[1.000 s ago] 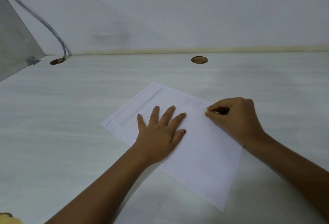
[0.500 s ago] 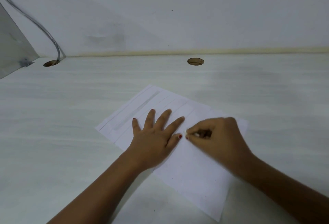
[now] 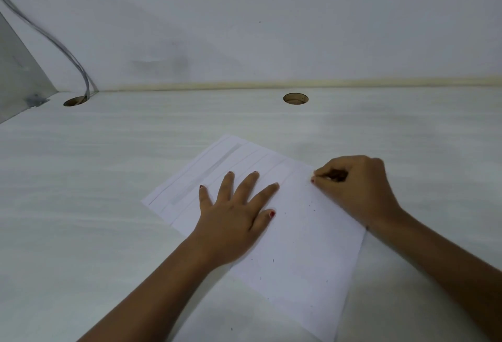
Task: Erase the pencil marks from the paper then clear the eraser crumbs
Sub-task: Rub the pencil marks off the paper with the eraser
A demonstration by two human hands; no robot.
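A grey cable (image 3: 57, 43) runs down the white wall (image 3: 271, 16) at far left and drops into a round hole (image 3: 76, 101) cut in the pale desk (image 3: 81, 192), beside a grey side panel (image 3: 16, 78); a second round hole (image 3: 295, 98) sits farther right along the desk's back edge. Near the middle, a white sheet of paper (image 3: 304, 246) lies flat and skewed on the desk, its far left part crossed by faint pencil lines (image 3: 212, 173) and a broader grey band, its nearer part dotted with small dark eraser crumbs (image 3: 273, 260). The person's left hand (image 3: 236, 216) presses palm-down on the sheet, fingers spread wide and straight, holding nothing but pinning the paper in place. To the right, the right hand (image 3: 358, 189) rests at the sheet's far right edge, its fingers curled in tight with thumb and fingertips pinched together against the paper; a small pale object (image 3: 328, 178), apparently the eraser, shows inside the pinch, though too little of it is visible to be sure. Both forearms reach in from the bottom edge of the view, the right one crossing the desk just beside the paper's right edge
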